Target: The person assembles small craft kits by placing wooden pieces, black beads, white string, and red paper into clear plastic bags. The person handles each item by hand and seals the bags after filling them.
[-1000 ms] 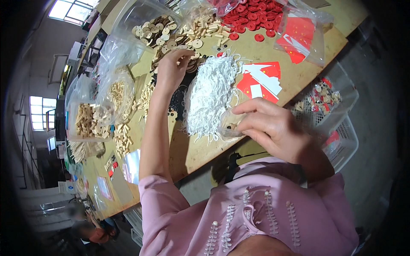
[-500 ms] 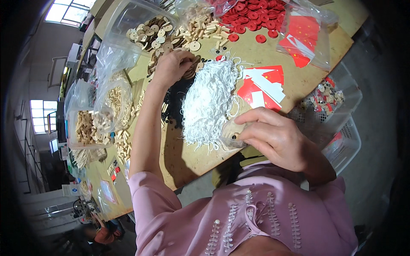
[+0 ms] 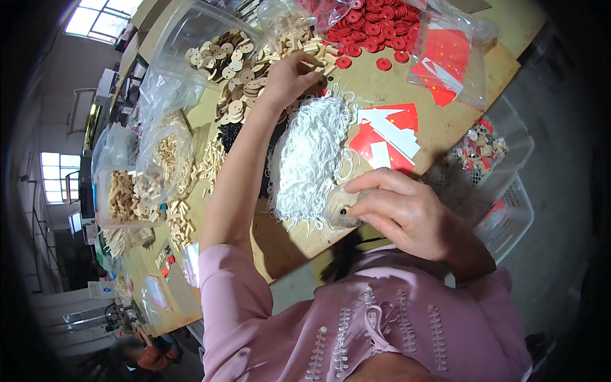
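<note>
Left grip (image 3: 291, 81) farther right over tan table (image 3: 445, 122), windows (image 3: 60, 176) beyond

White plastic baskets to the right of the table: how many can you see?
2. The upper basket holds mixed small parts; the lower basket is just below it in the picture. Others could be hidden beneath.

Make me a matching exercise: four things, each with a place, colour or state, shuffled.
Column one
1. Strings
2. Red discs
3. Left hand
4. Right hand

Column two
A. Heaped farther from the person than the strings
B. Holding a clear bag
C. White, tangled
D. Held out near the wooden discs

Pairs: 1-C, 2-A, 3-D, 4-B
</note>
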Available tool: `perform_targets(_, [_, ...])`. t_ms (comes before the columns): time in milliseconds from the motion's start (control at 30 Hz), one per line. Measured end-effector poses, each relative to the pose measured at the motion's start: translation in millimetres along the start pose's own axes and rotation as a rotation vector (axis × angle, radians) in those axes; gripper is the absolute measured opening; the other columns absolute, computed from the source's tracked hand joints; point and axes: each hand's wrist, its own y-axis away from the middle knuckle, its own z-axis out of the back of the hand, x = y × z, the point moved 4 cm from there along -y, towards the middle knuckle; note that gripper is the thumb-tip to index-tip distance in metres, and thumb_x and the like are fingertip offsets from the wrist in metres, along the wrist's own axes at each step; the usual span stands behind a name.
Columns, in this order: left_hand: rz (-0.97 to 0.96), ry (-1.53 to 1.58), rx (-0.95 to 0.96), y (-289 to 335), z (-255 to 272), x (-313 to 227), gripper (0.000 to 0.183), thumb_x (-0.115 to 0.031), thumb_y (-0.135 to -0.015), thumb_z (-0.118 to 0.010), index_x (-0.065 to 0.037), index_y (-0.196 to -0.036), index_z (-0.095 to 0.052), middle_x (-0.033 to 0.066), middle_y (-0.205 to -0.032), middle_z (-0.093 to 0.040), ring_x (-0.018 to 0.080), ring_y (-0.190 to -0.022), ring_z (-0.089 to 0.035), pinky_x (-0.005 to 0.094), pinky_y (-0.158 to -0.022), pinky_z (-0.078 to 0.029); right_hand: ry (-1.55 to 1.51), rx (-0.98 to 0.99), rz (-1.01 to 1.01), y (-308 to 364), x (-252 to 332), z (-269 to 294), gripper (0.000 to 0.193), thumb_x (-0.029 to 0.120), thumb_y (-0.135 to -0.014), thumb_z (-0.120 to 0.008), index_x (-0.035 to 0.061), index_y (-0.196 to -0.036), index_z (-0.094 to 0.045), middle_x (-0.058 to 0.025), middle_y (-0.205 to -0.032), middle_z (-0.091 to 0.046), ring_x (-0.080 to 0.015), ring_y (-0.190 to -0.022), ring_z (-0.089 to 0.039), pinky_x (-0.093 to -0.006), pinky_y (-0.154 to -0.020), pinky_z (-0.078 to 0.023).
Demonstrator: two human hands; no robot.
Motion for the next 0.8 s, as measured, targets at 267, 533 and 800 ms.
perform_targets(267, [0.012,-0.071,0.011,-9,1,-7,0.026,-0.014,-0.085,-0.076,-0.008,-0.110,-0.074,0.0101,-0.092,-0.078,0.0216,-0.082,-0.075,0.0343,-0.077,-0.059,-0.005,-0.021,0.003,4,-1,1,0.015,-0.004,-0.089,-0.074,0.0022,-0.102,-0.072,-0.0138,-0.121,-0.067,-0.0273,-0.100,-0.070,-0.0365,-0.082,-0.058])
perform_targets(533, [-0.296,-0.494,-0.119,-24,-6,-25,0.026,-0.014,-0.085,-0.075,-0.002,-0.107,-0.074,0.0178,-0.098,-0.076,0.0302,-0.089,-0.075,0.0384,-0.080,-0.059,-0.015,-0.008,0.024,4,-3,0,0.011,-0.003,-0.092,-0.070,-0.0011,-0.102,-0.065,-0.0172,-0.115,-0.064,-0.0341,-0.102,-0.069,-0.0391,-0.085,-0.057])
perform_targets(800, [-0.135,-0.358,-0.025,-23,5,-15,0.028,-0.024,-0.087,-0.079,-0.002,-0.104,-0.074,0.0143,-0.093,-0.076,0.0252,-0.084,-0.073,0.0366,-0.080,-0.057,-0.011,-0.008,0.026,4,-2,0,0.011,-0.002,-0.091,-0.069,-0.0008,-0.102,-0.066,-0.0175,-0.115,-0.064,-0.0344,-0.102,-0.069,-0.0396,-0.086,-0.057])
